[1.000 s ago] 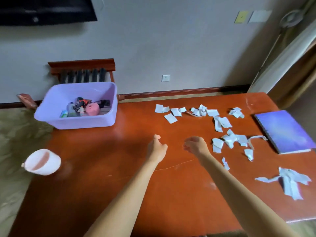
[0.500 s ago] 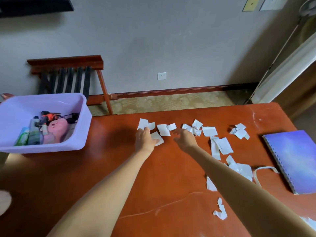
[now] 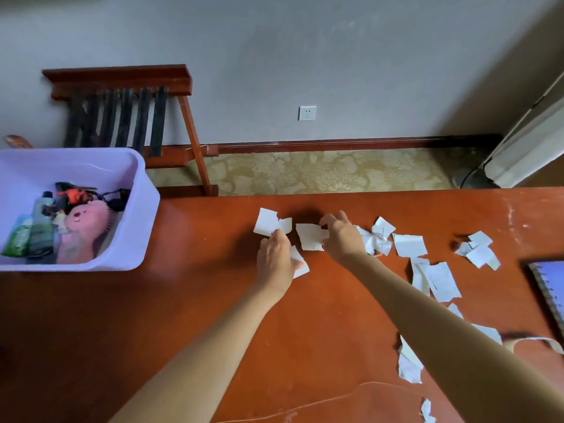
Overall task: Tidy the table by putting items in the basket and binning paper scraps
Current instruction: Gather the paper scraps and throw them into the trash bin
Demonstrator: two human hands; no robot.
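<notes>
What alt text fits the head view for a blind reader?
The left hand rests on one white paper scrap and the right hand pinches another on a reddish table strewn with scraps; a lilac basket of items sits left.

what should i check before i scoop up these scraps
1. left hand on a scrap: ok, it covers one.
2. right hand grip on middle scrap: cannot tell.
3. bin in view: not ok, none shows.
4. basket has room: ok.
5. other scraps gathered: not ok, scattered to the right.
6. notebook in basket: not ok, it lies on the table.
</notes>
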